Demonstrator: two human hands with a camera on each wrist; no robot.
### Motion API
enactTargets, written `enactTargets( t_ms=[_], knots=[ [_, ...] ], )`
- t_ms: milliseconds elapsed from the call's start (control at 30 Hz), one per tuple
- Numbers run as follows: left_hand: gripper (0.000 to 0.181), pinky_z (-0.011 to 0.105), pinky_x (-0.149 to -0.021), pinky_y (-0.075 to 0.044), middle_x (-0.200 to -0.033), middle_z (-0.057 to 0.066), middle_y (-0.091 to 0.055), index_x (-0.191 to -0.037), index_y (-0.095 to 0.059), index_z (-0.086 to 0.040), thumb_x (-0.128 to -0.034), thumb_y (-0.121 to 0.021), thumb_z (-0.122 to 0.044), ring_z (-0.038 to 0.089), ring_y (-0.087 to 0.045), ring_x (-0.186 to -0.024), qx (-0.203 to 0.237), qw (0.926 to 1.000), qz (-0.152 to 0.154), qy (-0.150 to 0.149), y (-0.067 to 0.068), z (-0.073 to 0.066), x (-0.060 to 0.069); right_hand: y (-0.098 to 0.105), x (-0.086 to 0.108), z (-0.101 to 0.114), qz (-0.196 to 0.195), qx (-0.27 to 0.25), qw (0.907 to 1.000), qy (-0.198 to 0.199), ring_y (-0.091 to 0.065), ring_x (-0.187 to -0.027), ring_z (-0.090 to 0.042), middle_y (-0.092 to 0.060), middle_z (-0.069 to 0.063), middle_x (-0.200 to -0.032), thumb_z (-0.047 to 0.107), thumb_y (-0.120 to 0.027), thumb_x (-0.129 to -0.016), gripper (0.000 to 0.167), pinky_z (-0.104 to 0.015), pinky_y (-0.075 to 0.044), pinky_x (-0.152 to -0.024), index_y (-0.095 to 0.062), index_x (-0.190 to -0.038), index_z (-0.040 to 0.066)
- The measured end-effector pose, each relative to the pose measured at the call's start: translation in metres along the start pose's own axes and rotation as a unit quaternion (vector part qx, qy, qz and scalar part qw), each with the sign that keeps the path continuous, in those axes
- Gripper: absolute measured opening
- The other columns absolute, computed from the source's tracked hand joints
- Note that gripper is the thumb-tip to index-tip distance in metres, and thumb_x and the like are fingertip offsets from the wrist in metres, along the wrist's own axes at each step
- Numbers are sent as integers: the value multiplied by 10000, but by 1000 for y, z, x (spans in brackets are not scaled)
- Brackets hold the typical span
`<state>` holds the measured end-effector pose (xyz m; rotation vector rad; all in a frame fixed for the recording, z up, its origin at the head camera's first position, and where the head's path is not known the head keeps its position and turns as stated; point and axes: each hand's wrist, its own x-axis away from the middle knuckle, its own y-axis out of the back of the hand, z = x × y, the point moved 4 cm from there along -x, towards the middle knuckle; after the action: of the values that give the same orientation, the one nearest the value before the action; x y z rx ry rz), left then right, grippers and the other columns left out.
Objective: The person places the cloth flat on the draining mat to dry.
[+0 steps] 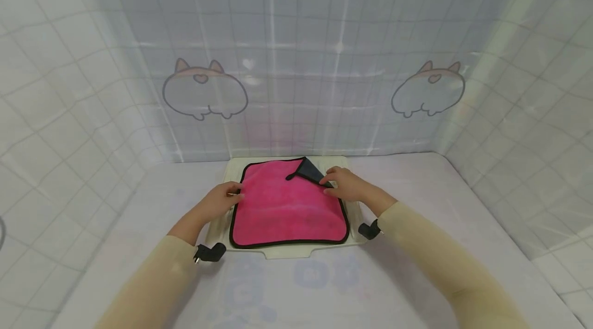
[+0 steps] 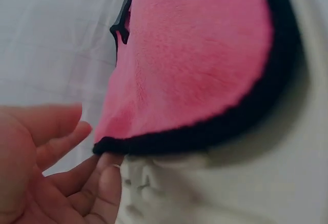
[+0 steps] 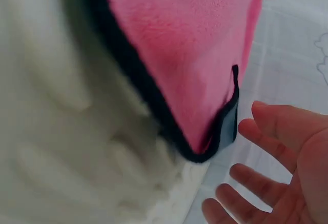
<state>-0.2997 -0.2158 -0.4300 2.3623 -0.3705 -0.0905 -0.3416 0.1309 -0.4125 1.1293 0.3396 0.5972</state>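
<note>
A pink cloth [image 1: 287,210] with a black border lies on a cream board [image 1: 287,253]. Its far right corner is folded over, showing a dark grey underside [image 1: 309,170] and a black loop. My left hand [image 1: 217,203] is at the cloth's left edge; in the left wrist view the hand [image 2: 61,178] has its thumb apart and some fingertips at or under the black border [image 2: 169,141]. My right hand [image 1: 347,186] is beside the folded corner. In the right wrist view that hand [image 3: 292,157] has spread fingers, apart from the cloth [image 3: 174,55].
The board rests on a pale surface [image 1: 407,267] with faint printed shapes. Pale gridded sheets stand at the left, right and back, the back one [image 1: 315,61] bearing two animal drawings. Black devices [image 1: 211,252] are strapped at both wrists.
</note>
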Motion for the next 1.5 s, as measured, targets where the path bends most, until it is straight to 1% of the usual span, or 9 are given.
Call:
enactTargets(
  t_ms=[233, 533, 633, 733, 867, 1000, 1133, 1267, 1500],
  knots=[
    [374, 515, -991, -484, -1394, 308, -514, -1368, -521, 86, -1040, -532, -93, 457, -493, -1293, -82, 9995, -310, 76, 2, 0, -27, -16, -27, 7, 485, 383, 9980, -98, -244, -1448, -470, -290, -237, -1591, 262, -636, -998, 429, -563, -266, -1158, -603, -1394, 101],
    [312, 490, -954, -500, -1350, 277, -565, -1303, -605, 62, -1035, -528, -79, 425, -555, -1219, -168, 9972, -714, 158, 0, 3, -51, -26, -42, 5, 672, 845, 9937, -305, -240, -1457, -443, -242, -193, -1624, 298, -611, -1009, 564, -532, -282, -1162, -452, -1511, 100],
    [296, 477, -937, -497, -1331, 270, -583, -1274, -634, 53, -1030, -522, -70, 390, -581, -1155, -292, 9960, -818, 193, -1, 3, -56, -23, -42, 7, 455, 822, 9949, -374, -298, -1437, -433, -295, -198, -1602, 278, -609, -1006, 589, -505, -303, -1159, -422, -1517, 52],
    [301, 452, -884, -504, -1307, 264, -600, -1282, -636, 39, -1026, -525, -72, 352, -599, -1073, -392, 9947, -910, 266, -1, 4, -58, -17, -40, 6, -49, 768, 9961, -429, -420, -1378, -400, -419, -216, -1524, 235, -620, -994, 572, -460, -363, -1130, -449, -1485, -2],
    [347, 473, -932, -496, -1353, 279, -557, -1340, -588, 39, -1010, -550, -60, 390, -581, -1152, -674, 9922, -1036, 160, -1, 3, -57, -4, -35, -5, -950, 320, 9924, -712, -538, -1282, -349, -557, -220, -1391, 149, -653, -964, 478, -438, -454, -1048, -553, -1394, -37],
    [412, 530, -1098, -374, -1426, 314, -471, -1382, -525, 76, -983, -568, -18, 450, -437, -1341, -1041, 9879, -1145, -115, -1, 0, -55, 2, -31, -25, -1444, -432, 9809, -1229, -652, -991, -291, -584, -209, -1368, 81, -642, -946, 425, -387, -534, -847, -596, -1354, -27],
    [474, 536, -1131, -329, -1455, 333, -425, -1424, -470, 92, -973, -582, -3, 465, -391, -1371, -1187, 9858, -1168, -215, -1, -2, -54, 1, -31, -41, -1471, -1014, 9734, -1431, -598, -784, -259, -551, -208, -1412, 31, -620, -923, 461, -326, -491, -677, -581, -1380, -9],
    [531, 535, -1137, -321, -1481, 336, -389, -1461, -419, 95, -969, -595, -1, 465, -376, -1381, -1204, 9865, -1100, -124, -2, -3, -52, 0, -32, -49, -1384, -1272, 9720, -1412, -537, -944, -250, -513, -214, -1451, 3, -625, -885, 496, -286, -441, -712, -584, -1380, -3],
    [630, 545, -1138, -316, -1489, 352, -356, -1485, -366, 104, -941, -650, -40, 479, -368, -1380, -1222, 9882, -927, -37, -5, -3, -55, 1, -35, -56, -1224, -1487, 9682, -1598, -420, -652, -188, -479, -219, -1480, -30, -655, -856, 559, -254, -380, -545, -566, -1406, 19]
  ],
)
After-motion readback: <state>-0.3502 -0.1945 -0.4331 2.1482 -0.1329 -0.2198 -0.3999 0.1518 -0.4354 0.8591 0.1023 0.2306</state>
